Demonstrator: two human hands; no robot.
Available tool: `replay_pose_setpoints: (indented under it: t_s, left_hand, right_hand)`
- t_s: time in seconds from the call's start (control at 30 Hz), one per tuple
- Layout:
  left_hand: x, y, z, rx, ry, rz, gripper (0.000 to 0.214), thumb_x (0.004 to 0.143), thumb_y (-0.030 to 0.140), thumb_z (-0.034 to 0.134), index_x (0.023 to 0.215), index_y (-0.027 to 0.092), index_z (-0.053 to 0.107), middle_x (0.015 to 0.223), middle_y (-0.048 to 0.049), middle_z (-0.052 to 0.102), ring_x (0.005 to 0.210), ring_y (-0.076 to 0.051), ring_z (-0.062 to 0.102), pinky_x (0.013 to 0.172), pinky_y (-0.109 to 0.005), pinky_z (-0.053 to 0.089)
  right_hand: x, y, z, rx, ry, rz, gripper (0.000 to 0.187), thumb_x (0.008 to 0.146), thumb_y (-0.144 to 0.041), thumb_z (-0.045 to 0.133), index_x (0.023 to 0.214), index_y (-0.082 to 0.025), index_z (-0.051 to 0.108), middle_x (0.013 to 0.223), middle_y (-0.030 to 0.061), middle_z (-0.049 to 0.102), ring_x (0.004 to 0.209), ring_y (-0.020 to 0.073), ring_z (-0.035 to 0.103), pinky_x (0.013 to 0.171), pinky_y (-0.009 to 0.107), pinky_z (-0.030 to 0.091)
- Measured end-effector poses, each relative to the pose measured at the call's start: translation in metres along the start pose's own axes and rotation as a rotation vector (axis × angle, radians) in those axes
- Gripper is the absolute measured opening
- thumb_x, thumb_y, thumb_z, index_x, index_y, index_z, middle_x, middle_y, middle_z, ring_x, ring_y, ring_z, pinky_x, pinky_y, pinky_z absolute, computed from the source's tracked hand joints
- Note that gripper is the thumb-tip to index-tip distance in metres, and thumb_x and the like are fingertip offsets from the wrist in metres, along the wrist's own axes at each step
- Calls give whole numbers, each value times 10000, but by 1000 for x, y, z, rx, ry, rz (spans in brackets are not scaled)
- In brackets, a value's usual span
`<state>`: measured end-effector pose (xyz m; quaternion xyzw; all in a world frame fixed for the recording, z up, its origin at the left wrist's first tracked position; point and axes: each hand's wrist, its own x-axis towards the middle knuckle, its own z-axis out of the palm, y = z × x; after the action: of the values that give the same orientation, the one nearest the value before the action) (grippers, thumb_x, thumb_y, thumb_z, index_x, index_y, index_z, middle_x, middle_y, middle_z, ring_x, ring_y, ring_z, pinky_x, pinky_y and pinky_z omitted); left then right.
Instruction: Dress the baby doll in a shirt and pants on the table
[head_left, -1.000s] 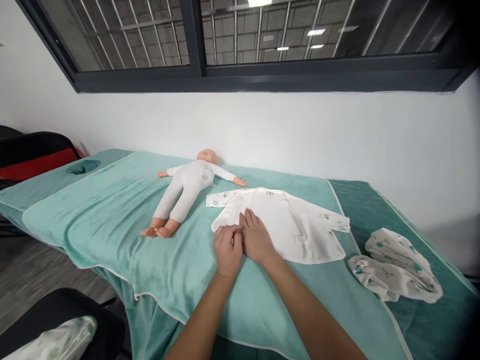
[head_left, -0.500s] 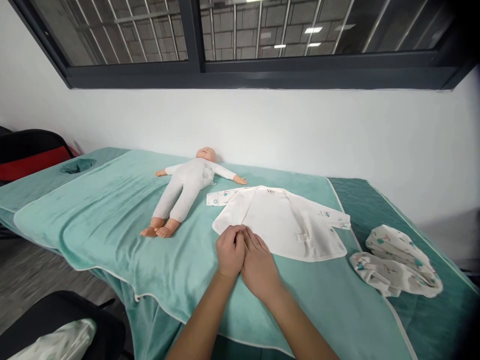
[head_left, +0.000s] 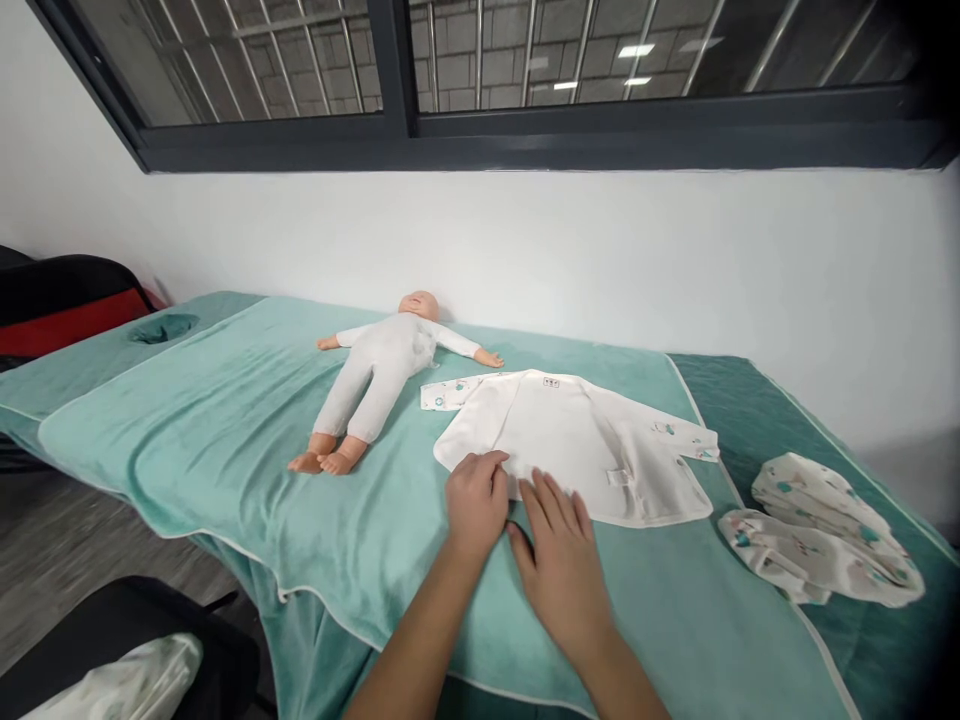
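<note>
Two bare hands show in the head view, both at the near edge of a white garment (head_left: 551, 430), which lies spread on a green cover (head_left: 240, 400) directly ahead of them. The left hand (head_left: 477, 505) has its fingers curled at the hem; I cannot tell whether it pinches the cloth. The right hand (head_left: 566, 560), just beside it, is loose, its fingers stretched, grasping nothing, with only the tips over the hem. One patterned sleeve (head_left: 450, 393) lies ahead and left of the left hand, the other sleeve (head_left: 686, 438) ahead and right of the right hand. I judge the garment to be light, soft and limp, hardly fragile but easy to wrinkle; some folds stand near the small tag (head_left: 619, 478), right of the right hand's fingertips. Good places for taking hold seem to be the hem by the fingers, or both shoulders beside the neck label (head_left: 551, 382), farther ahead. A doll (head_left: 390, 360) lies ahead and left of the left hand.
</note>
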<state>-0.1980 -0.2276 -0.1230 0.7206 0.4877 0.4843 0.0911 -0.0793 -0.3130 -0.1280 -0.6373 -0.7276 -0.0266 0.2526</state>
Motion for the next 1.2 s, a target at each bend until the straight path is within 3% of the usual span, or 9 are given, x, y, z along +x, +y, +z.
replay_pose_setpoints:
  t_s: [0.17,0.33,0.53,0.67,0.73,0.83,0.97,1.1,1.2]
  left_hand:
    - [3,1,5,199,-102,77,243,871,97,499,972,201,694,774,-26,717,752,-190,648,717,-328,443]
    - [4,3,5,229,-139,61,235,879,97,494,968,200,685,785,-25,720,773,-203,650,724,-346,426]
    - [-1,3,0,67,12,59,251,907,74,451,998,186,657,830,-36,704,770,-183,603,786,-345,450]
    - [7,-4,-32,-74,62,10,221,927,103,462,1010,200,642,932,-41,681,915,-182,604,853,-340,472]
    - [20,-13,-62,-73,117,-30,203,931,136,481,1030,213,641,1018,-44,675,1008,-187,600,907,-345,473]
    - [48,-39,-117,30,243,-89,215,932,201,506,1107,233,627,1118,-44,662,1100,-201,589,975,-366,459]
    - [91,-107,-175,183,238,-164,246,906,292,535,1120,226,635,1235,-68,619,1219,-247,544,1050,-425,436]
    - [129,-176,-188,212,19,-480,519,867,450,573,1312,182,554,1353,-138,561,1292,-332,498,1086,-531,397]
    - [151,-198,-177,-97,-182,-706,597,844,552,592,1322,197,559,1275,-127,639,1181,-333,599,1010,-521,474]
  right_hand:
    - [-19,15,-2,-58,38,16,474,993,-353,448,1431,-175,486,1526,99,460,1415,279,418,1162,522,306]
    - [-33,18,-9,-82,41,-40,471,988,-345,463,1439,-210,479,1538,78,444,1415,270,422,1144,492,336]
    - [-49,14,-2,-19,92,-26,463,977,-341,487,1431,-248,467,1508,66,488,1379,284,463,1096,524,390]
    - [-32,8,-5,126,134,3,450,986,-337,469,1429,-261,437,1507,70,477,1388,272,438,1062,505,449]
    - [-4,0,-12,190,110,4,444,986,-332,468,1426,-284,429,1518,53,457,1407,260,406,1083,496,443]
    - [66,-17,-17,288,44,-8,423,989,-344,456,1408,-297,441,1514,39,455,1410,239,396,1102,463,437]
    - [192,-38,14,412,0,-34,486,980,-394,451,1435,-227,416,1488,92,482,1389,252,423,1133,456,396]
    - [320,-46,72,321,50,23,655,962,-421,471,1502,-98,291,1498,210,438,1416,331,364,1133,494,349]
    - [393,-48,104,312,-108,215,720,974,-540,393,1503,-74,244,1364,261,551,1291,390,503,1038,535,412]
